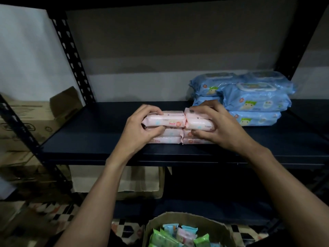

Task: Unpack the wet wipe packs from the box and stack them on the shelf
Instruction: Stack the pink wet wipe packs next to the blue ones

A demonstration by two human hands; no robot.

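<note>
Since the pink soft-film wet wipe packs (171, 120) are plump pillows of damp tissue, they will likely feel fairly light, squashy under pressure and a little slick on their glossy wrap. Taking them by the short ends or across the flat faces looks safer than pulling on the crimped seams. They lie at the centre of the frame in two low stacks, touching side by side, on the dark blue metal shelf board (89, 139).

The left hand (142, 125) curls its grip round the upper packs of the left stack; the right hand (213, 125) clasps the upper packs of the right stack likewise. Larger blue lidded wet wipe packs (256, 102) are piled right of centre, just behind that hand.

At the bottom edge, a brown cardboard box (178, 218) is cut off by the frame, so its load of small green, blue and pink packs (167, 237) cannot be counted. Both hands hide the pink stacks' outer ends, and the print is too blurred to read.
</note>
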